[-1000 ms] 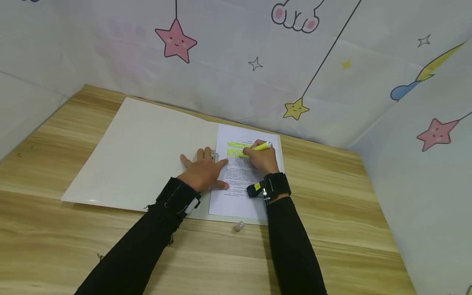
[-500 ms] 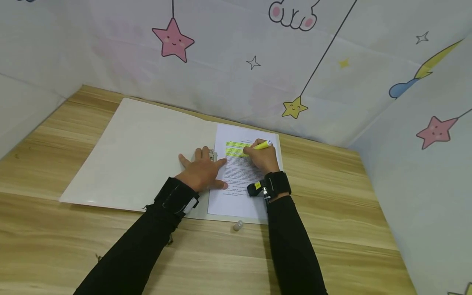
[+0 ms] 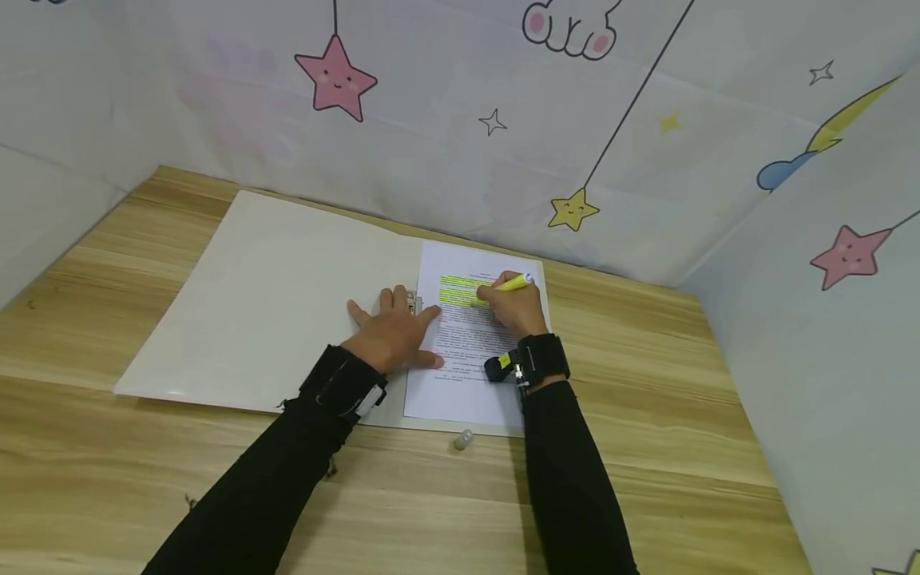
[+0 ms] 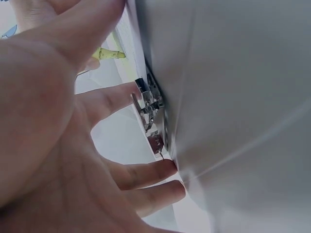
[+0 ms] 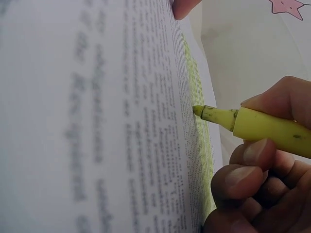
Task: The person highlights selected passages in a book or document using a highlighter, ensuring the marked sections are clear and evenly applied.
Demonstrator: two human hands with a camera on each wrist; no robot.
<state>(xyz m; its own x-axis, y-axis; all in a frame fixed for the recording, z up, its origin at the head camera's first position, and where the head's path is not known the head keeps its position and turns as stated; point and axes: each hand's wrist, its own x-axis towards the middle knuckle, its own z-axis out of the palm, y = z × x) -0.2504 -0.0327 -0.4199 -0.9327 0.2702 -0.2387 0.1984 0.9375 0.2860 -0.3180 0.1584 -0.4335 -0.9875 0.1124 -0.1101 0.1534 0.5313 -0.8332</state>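
Observation:
My right hand [image 3: 516, 307] pinches a yellow highlighter [image 5: 272, 128] between thumb and fingers. Its tip meets the printed sheet [image 3: 460, 403] at the edge of the yellow-marked lines [image 3: 460, 291] near the top. My left hand [image 3: 391, 335] lies with fingers spread across the middle of an open white folder [image 3: 273, 279]. Its thumb and index finger rest on the sheet's left edge, the other fingers on the folder. A metal clip [image 4: 151, 109] at the folder's spine shows between those fingers in the left wrist view.
A small translucent grey cap [image 3: 463, 439] lies on the wooden table [image 3: 402, 495] just in front of the folder. White cloth walls [image 3: 431, 160] with printed stars stand close behind the folder and along both sides.
My right hand has shifted slightly to the right along the line with the highlighter. The left hand has stayed in place on the sheet. The whole view has shifted a little.

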